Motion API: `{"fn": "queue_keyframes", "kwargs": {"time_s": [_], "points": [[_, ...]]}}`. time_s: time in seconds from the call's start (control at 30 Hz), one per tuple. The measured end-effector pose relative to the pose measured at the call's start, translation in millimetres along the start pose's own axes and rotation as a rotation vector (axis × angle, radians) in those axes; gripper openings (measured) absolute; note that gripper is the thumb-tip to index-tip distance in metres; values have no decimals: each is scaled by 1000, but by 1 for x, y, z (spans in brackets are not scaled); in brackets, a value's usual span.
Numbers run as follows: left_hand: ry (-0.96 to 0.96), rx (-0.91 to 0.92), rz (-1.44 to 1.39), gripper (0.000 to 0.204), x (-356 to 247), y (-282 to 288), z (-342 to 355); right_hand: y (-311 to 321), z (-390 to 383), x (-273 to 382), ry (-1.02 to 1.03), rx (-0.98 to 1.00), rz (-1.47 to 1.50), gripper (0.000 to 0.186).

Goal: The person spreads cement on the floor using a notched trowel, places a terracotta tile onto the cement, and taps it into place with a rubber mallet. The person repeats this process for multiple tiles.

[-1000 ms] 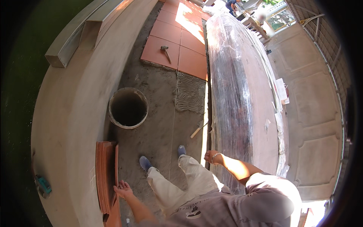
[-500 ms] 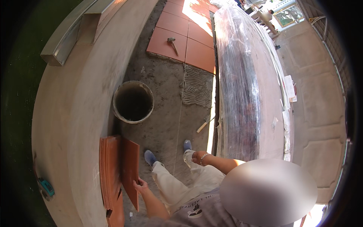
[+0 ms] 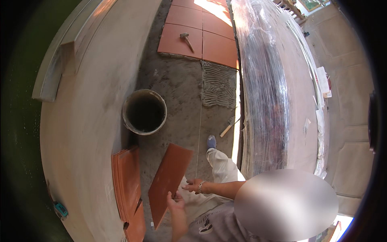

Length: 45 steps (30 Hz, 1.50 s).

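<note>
A square terracotta tile [image 3: 168, 177] is held up on edge in front of my legs, tilted. My left hand [image 3: 176, 201] grips its near edge, fingers on one face. My right hand [image 3: 192, 186], with a chain bracelet at the wrist, reaches toward the tile's right side; its fingers are apart and hold nothing. To the left, several matching tiles [image 3: 125, 177] lean in a stack against the low wall. Ahead, a patch of combed mortar [image 3: 219, 85] lies on the floor beside the last of the laid terracotta tiles [image 3: 180, 39].
A mallet [image 3: 187, 42] lies on the laid tiles. A bucket [image 3: 144, 112] stands left of centre. A trowel with a pale handle [image 3: 227, 130] rests near the right edge. A taut string [image 3: 200, 129] runs along the floor. Plastic-wrapped material [image 3: 266, 92] borders the right; a teal tape measure [image 3: 60, 209] sits far left.
My left hand has lifted the tile away from the leaning stack and moved it right, in front of my legs. My right hand has come from my knee toward the tile.
</note>
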<state>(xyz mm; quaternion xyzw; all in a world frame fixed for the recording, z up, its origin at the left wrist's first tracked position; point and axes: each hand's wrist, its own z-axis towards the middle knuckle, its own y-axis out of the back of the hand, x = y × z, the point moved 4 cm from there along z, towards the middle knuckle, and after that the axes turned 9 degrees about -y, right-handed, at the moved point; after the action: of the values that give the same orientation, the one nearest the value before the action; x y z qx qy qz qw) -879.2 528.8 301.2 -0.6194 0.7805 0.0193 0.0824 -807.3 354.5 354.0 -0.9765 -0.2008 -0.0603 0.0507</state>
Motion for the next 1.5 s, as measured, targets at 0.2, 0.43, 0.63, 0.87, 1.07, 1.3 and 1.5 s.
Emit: {"fn": "queue_keyframes", "kwargs": {"time_s": [0.2,0.43,0.63,0.87,1.07,1.3,1.5], "points": [[57,-25,218,15,98,-95,-65,107,-20,6,-69,-100,758,70],[153,149,348,16,238,-232,-81,299,-49,9,69,-78,1129,32],[265,270,384,19,326,-336,-105,432,-77,32,152,-140,1146,23],[107,824,1210,28,285,-460,-159,526,-54,55,295,-379,1193,21],[-631,480,1617,38,156,-630,1,557,-67,106,519,-354,1416,21],[-56,437,1601,55,183,-698,178,538,-66,112,606,-237,1464,21],[-382,358,1589,51,207,-702,191,535,13,74,518,-77,1491,33]]}}
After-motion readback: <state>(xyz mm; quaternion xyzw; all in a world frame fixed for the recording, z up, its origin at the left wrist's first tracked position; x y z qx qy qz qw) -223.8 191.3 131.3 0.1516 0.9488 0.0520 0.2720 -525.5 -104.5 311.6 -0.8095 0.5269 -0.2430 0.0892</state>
